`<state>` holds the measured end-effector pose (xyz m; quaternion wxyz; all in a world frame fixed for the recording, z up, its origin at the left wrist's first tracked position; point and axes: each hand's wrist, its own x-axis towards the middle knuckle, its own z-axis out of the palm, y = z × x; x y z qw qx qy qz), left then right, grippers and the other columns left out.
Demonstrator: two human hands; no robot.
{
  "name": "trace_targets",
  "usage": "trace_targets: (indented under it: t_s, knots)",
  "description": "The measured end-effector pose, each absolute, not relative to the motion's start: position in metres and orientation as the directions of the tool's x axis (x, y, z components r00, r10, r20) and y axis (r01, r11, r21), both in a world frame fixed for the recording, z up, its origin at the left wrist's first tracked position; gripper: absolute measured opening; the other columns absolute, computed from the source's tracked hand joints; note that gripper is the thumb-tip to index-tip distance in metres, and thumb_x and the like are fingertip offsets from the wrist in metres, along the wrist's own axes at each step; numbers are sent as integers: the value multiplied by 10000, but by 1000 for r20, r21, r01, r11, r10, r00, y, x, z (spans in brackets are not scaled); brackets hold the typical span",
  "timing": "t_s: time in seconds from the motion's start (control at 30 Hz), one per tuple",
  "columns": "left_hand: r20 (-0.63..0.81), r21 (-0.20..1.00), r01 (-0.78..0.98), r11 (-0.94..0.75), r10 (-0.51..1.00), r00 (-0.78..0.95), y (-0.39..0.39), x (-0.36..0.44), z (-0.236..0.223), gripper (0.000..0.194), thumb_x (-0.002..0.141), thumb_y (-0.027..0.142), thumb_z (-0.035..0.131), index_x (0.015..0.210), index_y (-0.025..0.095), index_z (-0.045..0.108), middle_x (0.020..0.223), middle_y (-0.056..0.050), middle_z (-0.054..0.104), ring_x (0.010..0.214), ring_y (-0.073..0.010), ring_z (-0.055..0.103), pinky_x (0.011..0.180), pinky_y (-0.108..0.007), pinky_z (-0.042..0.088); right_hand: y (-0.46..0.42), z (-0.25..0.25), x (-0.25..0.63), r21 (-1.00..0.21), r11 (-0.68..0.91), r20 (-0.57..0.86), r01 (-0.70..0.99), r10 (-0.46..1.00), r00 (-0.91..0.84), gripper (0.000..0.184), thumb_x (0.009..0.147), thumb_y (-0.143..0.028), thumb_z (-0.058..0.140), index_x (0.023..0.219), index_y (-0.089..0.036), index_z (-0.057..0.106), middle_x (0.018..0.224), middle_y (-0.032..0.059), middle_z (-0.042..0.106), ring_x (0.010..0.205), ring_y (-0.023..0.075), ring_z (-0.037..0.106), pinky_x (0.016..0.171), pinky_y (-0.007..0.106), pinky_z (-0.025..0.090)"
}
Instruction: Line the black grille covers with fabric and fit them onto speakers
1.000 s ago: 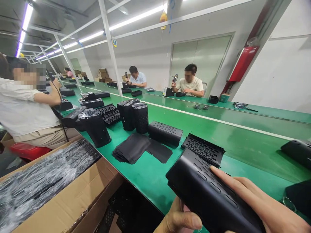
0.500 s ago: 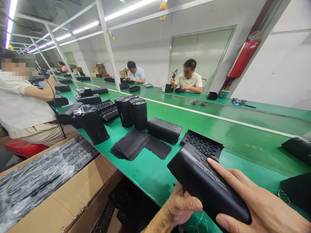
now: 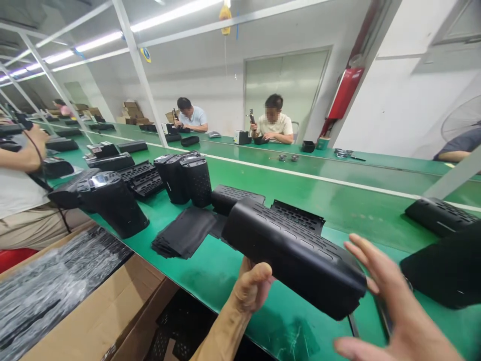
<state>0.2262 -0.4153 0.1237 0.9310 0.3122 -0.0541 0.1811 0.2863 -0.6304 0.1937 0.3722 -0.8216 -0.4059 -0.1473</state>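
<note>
A long black slotted casing (image 3: 293, 255) is held up over the green bench, tilted down to the right. My left hand (image 3: 251, 286) grips it from below near its left end, the thumb along its lower side and the fingers hidden beneath. My right hand (image 3: 394, 301) is spread beside the casing's right end, thumb and fingers apart, holding nothing. Behind the casing lies a perforated black panel (image 3: 298, 215), partly covered. A stack of thin black sheets (image 3: 184, 233) and another slotted casing (image 3: 236, 195) lie to the left.
Several black housings stand at the left, one of them (image 3: 116, 205) near the bench edge. A cardboard box (image 3: 86, 316) with plastic-wrapped parts is at the lower left. Dark parts (image 3: 447, 265) sit at the right. Co-workers (image 3: 274, 120) work across the bench (image 3: 203, 271).
My right hand has let go of the casing and opened to its right. The casing has swung to a flatter angle in my left hand. The view has turned right.
</note>
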Motion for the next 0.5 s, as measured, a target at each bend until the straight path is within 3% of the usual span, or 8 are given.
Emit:
trace_targets:
  t_s: [0.1, 0.2, 0.37, 0.43, 0.5]
  knots:
    - [238, 607, -388, 694, 307, 921, -410, 232, 128, 796, 717, 517, 927, 1436, 296, 665, 1242, -83, 807, 1448, -420, 566, 1270, -635, 359, -617, 168, 283, -516, -349, 664, 782, 414, 623, 919, 853, -516, 854, 1622, -351, 379, 1677, 126, 411, 1526, 449, 437, 1193, 687, 456]
    - [287, 693, -393, 605, 268, 920, -388, 232, 136, 955, 724, 582, 926, 1562, 332, 544, 1449, -97, 715, 1475, -413, 540, 1280, -610, 356, -613, 171, 289, -538, -315, 682, 782, 383, 623, 741, 869, -456, 852, 1504, -337, 489, 1611, 103, 489, 1490, 382, 493, 1187, 572, 490]
    - [395, 830, -457, 319, 240, 887, -337, 216, 159, 1427, 677, 401, 1014, 1712, 448, 32, 1680, -89, 501, 1521, -393, 490, 1282, -586, 357, -630, 195, 292, -523, -334, 670, 784, 407, 620, 734, 863, -510, 843, 1501, -344, 520, 1598, 81, 527, 1484, 377, 504, 1072, 455, 587]
    - [405, 859, -453, 239, 224, 886, -327, 208, 172, 1420, 665, 392, 1019, 1711, 458, 61, 1649, -84, 537, 1509, -414, 500, 1264, -615, 368, -635, 198, 290, -547, -325, 635, 772, 440, 635, 725, 876, -523, 825, 1508, -374, 503, 1616, 71, 503, 1505, 396, 473, 1059, 480, 599]
    - [395, 883, -429, 191, 191, 899, -326, 204, 185, 1292, 662, 410, 1011, 1700, 418, 243, 1533, -97, 645, 1451, -445, 555, 1237, -644, 390, -638, 197, 289, -590, -327, 576, 738, 470, 669, 720, 888, -533, 808, 1514, -406, 476, 1647, 68, 453, 1527, 422, 435, 1078, 547, 588]
